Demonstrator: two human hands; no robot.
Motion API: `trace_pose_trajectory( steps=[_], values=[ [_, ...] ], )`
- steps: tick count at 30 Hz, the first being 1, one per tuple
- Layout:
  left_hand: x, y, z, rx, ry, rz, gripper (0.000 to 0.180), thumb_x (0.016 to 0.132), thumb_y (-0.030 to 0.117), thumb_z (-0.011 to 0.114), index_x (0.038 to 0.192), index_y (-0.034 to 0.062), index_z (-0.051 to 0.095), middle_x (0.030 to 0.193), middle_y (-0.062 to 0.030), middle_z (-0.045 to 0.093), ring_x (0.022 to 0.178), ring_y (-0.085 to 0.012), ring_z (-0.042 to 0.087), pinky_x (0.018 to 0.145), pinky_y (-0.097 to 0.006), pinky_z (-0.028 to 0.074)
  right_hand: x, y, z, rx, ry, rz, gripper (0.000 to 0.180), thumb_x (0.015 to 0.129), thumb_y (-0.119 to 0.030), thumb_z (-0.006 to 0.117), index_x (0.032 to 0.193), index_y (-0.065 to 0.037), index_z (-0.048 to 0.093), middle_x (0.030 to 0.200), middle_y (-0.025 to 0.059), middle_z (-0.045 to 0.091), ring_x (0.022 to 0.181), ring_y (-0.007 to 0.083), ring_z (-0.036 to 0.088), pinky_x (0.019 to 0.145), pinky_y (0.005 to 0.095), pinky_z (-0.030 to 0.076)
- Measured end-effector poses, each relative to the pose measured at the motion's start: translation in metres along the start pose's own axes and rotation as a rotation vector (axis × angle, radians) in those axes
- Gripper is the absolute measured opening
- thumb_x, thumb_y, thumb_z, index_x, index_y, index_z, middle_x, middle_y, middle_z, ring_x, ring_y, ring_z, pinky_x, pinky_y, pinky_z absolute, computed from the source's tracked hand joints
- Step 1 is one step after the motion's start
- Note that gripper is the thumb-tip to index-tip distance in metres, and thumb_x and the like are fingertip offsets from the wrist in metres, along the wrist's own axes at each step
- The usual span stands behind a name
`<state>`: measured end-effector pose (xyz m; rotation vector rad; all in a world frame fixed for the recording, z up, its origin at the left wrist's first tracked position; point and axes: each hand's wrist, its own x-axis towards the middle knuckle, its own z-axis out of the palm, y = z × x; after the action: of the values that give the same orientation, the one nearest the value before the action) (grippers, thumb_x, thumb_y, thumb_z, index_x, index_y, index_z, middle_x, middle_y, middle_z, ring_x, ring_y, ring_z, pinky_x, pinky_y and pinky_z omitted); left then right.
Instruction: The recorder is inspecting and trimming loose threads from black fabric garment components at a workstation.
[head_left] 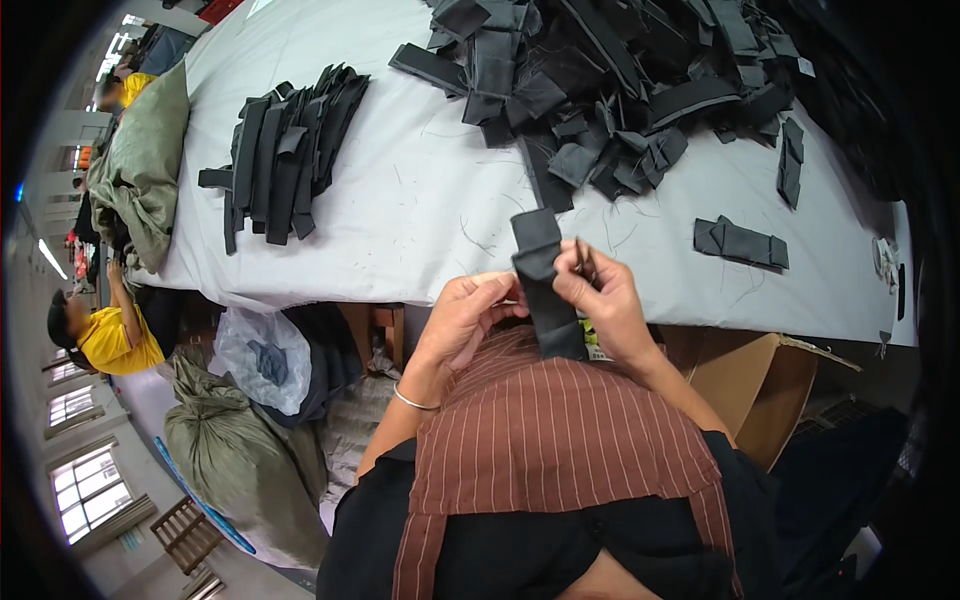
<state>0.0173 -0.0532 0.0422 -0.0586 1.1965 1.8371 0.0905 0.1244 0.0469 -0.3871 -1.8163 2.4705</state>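
A black fabric strip (545, 285) hangs upright in front of me, over the near edge of the white table (420, 200). My left hand (465, 315) pinches its left side. My right hand (605, 300) grips its right side and also holds a small pair of snips (585, 258) by the strip's top. A neat stack of black strips (285, 150) lies on the table at the left. A large loose heap of black pieces (610, 80) covers the far right. One folded black piece (740, 243) lies alone at the right.
Under the table edge are a clear plastic bag (262, 355), a green sack (235, 450) and a cardboard box (765, 385). A green-grey sack (145, 165) rests at the table's left end. A person in a yellow shirt (110, 335) sits at the left.
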Motion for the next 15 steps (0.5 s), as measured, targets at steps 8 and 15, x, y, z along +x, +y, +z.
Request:
trace_pose_trajectory(
  steps=[8, 15],
  values=[
    [0.004, -0.003, 0.026, 0.355, 0.054, 0.106, 0.015, 0.085, 0.006, 0.066, 0.098, -0.0007, 0.062, 0.083, -0.0025, 0.064, 0.069, -0.0058, 0.059, 0.06, -0.019, 0.048, 0.02, 0.001, -0.003, 0.069, 0.209, -0.01, 0.009, 0.09, -0.015, 0.063, 0.086, -0.007, 0.06, 0.066, -0.0092, 0.046, 0.052, -0.0019, 0.032, 0.044, 0.0172, 0.022],
    [0.008, -0.008, 0.03, 0.338, 0.089, 0.139, 0.01, 0.086, 0.008, 0.066, 0.086, -0.0011, 0.063, 0.072, -0.0019, 0.062, 0.061, -0.0048, 0.057, 0.054, -0.018, 0.046, 0.025, -0.006, -0.009, -0.223, 0.287, -0.219, 0.01, 0.087, -0.012, 0.066, 0.092, -0.004, 0.06, 0.072, -0.005, 0.051, 0.062, 0.0025, 0.042, 0.053, 0.0187, 0.033]
  ],
)
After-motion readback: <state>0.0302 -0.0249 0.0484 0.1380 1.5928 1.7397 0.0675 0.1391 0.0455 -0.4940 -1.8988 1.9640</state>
